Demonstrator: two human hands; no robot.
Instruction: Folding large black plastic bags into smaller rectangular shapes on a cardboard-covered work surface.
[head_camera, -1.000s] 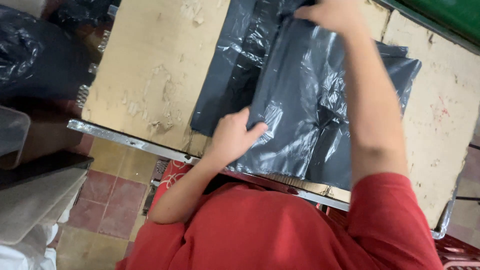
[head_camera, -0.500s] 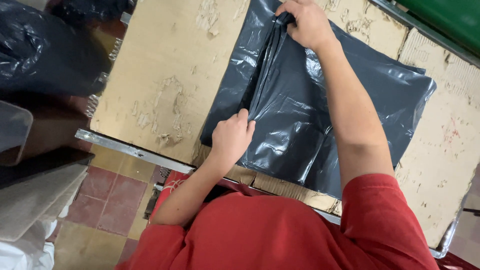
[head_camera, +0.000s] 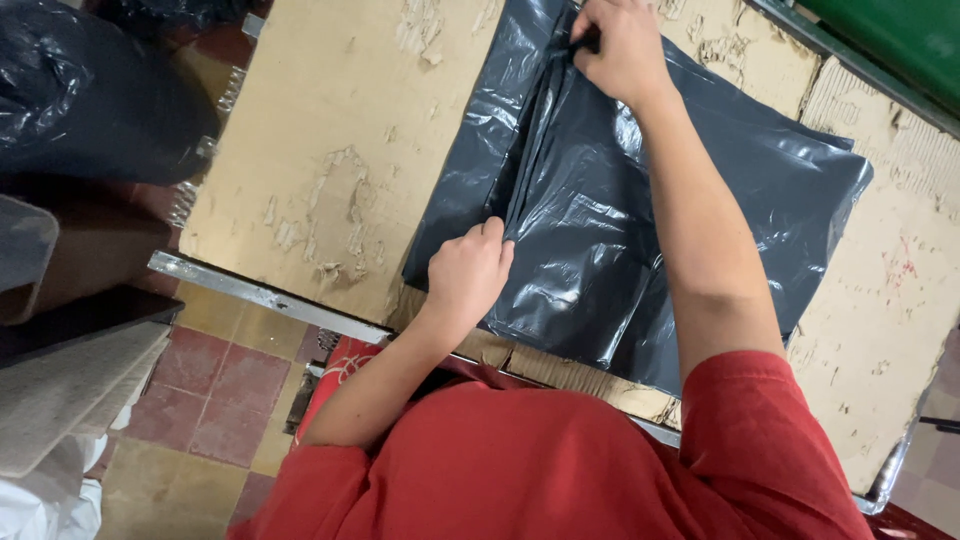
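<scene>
1. Cardboard, tan and scuffed, covers the table (head_camera: 330, 150), which has a metal edge along its near side
2. Black plastic fills the upper left corner: a stuffed sack (head_camera: 80, 90) beside the table, contents hidden
3. Grey bag (head_camera: 640, 230) lies flat on the cardboard, creased lengthwise, one end reaching the near edge; nothing shows inside it
4. Red shirt (head_camera: 560, 470) fills the bottom of the view
5. Right hand (head_camera: 620, 50), arm stretched forward, pinches the far end of the fold
6. Left hand (head_camera: 468, 275), elbow bent, is curled closed on the near end of the fold; the hands sit well apart
</scene>
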